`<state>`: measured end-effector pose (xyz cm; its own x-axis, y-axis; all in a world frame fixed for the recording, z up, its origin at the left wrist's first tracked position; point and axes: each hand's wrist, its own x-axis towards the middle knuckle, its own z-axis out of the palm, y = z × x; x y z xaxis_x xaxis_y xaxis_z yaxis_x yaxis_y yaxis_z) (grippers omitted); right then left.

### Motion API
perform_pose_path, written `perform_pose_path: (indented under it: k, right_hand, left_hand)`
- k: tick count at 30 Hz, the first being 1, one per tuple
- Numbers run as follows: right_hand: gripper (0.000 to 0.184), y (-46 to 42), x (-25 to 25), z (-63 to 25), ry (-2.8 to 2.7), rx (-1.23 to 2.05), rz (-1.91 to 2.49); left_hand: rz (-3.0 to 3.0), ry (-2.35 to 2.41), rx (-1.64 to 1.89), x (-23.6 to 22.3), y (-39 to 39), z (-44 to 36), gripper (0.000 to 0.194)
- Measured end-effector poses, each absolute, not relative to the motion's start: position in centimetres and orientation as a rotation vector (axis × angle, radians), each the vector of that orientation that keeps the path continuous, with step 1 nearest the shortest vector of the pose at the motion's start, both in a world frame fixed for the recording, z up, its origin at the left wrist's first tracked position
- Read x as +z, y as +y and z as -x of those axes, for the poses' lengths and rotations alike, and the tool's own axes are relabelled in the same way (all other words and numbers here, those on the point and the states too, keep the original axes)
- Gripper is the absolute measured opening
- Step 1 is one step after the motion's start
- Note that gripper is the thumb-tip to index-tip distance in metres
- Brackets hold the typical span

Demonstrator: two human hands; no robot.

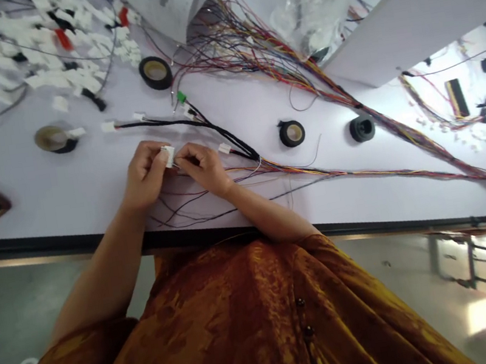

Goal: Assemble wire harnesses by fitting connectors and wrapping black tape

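Observation:
Between the thumb and fingers of my left hand is a small white connector housing. My right hand meets it from the right, its thumb and forefinger pinched at the connector's edge. What looks like a thin wire end sits in that pinch, mostly hidden by the fingers. A wire harness runs from under my right hand off to the right. Its black-sleeved branches end in white plugs and a green plug just beyond my hands.
Loose white connectors cover the back left. Black tape rolls lie about, one more roll to the right. A thick wire bundle crosses diagonally near a clear plastic bag and a white panel. The table's dark edge runs before me.

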<state>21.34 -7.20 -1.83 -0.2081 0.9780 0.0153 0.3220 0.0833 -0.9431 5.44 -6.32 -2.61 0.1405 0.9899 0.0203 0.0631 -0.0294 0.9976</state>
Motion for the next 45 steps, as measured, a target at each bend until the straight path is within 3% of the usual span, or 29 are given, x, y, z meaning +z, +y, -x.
perform_pose_path:
  k: [10,19,25,31,45]
  right_hand:
    - [0.027,-7.4,-1.8,-22.2,-1.605,1.103,1.131]
    - [0.019,-7.2,-1.4,-21.4,-1.68,1.035,1.26]
    - [0.013,-9.1,1.9,-29.5,-1.813,0.685,1.304]
    - [0.015,-14.1,4.3,-40.2,-1.986,0.49,1.979]
    - [0.026,-16.0,3.3,-41.3,-1.914,0.235,2.255]
  left_hand:
    - [-1.372,1.172,1.087,-1.5,-6.8,-6.3,0.026]
    - [-1.305,1.11,1.148,-2.1,-6.4,-6.1,0.039]
    - [-1.149,1.077,1.118,-2.5,-5.9,-4.4,0.028]
    - [-0.981,1.028,1.167,-1.8,-5.9,-4.6,0.024]
    - [-0.844,1.004,1.264,-2.0,-5.5,-4.4,0.003]
